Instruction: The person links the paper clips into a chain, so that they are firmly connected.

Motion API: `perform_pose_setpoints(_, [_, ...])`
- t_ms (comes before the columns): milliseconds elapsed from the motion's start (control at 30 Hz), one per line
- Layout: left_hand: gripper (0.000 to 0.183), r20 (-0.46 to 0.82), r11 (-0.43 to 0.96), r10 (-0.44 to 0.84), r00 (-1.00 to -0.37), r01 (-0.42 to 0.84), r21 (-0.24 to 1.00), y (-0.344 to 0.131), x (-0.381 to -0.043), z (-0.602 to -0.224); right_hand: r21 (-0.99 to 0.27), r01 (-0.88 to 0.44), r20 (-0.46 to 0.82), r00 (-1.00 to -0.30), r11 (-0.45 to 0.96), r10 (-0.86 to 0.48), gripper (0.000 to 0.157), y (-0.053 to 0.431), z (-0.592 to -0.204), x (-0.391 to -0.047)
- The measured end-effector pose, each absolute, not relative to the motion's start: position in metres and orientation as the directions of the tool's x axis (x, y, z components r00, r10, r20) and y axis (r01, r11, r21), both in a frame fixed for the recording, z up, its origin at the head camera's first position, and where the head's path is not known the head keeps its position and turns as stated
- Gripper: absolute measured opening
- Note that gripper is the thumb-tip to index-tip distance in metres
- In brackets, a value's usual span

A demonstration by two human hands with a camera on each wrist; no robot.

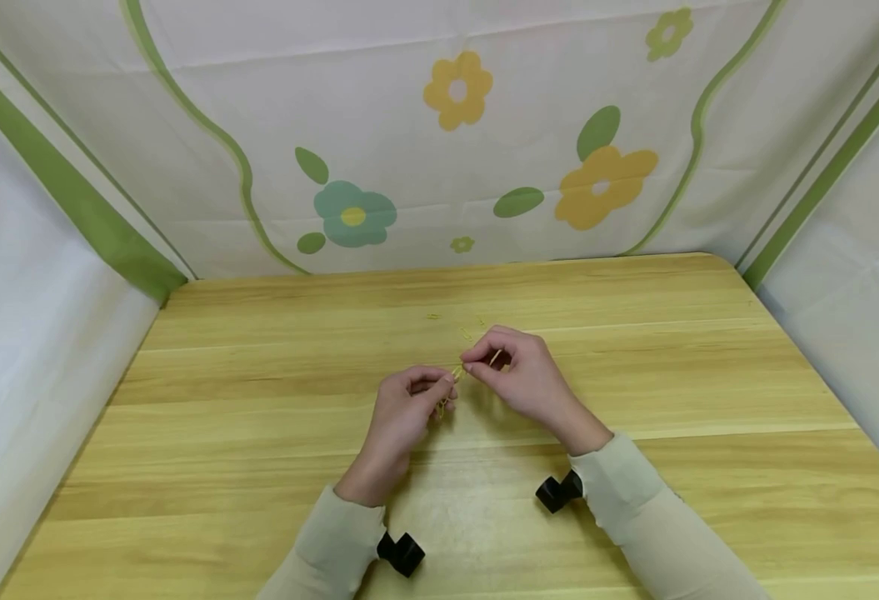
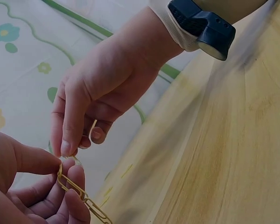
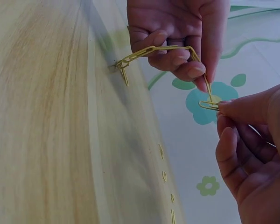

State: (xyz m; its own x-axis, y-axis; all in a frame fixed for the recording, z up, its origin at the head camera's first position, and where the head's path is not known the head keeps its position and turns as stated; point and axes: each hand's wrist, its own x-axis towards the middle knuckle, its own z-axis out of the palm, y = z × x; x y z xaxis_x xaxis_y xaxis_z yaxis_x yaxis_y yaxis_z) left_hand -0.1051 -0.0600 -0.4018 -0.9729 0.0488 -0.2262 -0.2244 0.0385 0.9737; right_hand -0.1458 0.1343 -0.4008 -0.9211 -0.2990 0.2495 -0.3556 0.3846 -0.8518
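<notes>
My left hand [image 1: 405,408] pinches the end of a chain of linked yellow paper clips [image 3: 165,47] between thumb and forefinger. The rest of the chain drapes over its curled fingers, and its far end hangs down. My right hand [image 1: 525,375] pinches a single yellow paper clip [image 3: 208,105] between thumb and fingertip, right at the chain's top link. The two hands meet fingertip to fingertip above the table. In the left wrist view, the chain [image 2: 86,198] trails down past the left fingertips, while the right thumb and forefinger largely cover the single clip.
Several loose yellow paper clips [image 3: 164,176] lie on the wooden table [image 1: 222,375] beyond the hands. A white cloth with printed flowers [image 1: 457,90] hangs at the table's back edge. Black wrist cameras [image 1: 402,554] stick out at both cuffs.
</notes>
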Motion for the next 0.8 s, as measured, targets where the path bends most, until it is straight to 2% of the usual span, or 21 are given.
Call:
perform_pose_setpoints(300, [0.019,-0.237,0.004,0.050,-0.970,-0.238,0.971,-0.0612,-0.1060,-0.4019,-0.853,-0.316,0.189,-0.929,0.416,-0.318,0.011,0.1350,-0.4018,-0.1457])
perform_pose_setpoints(567, [0.020,-0.242,-0.001,0.076,-0.967,-0.243,0.970,-0.0609,-0.1051,-0.4023,-0.850,-0.313,0.143,-0.911,0.424,-0.386,0.013,0.1342,-0.4065,-0.1451])
perform_pose_setpoints(800, [0.021,-0.243,-0.003,0.068,-0.968,-0.244,0.970,-0.0619,-0.1054,-0.4016,-0.841,-0.292,0.118,-0.921,0.455,-0.372,0.007,0.1345,-0.4076,-0.1458])
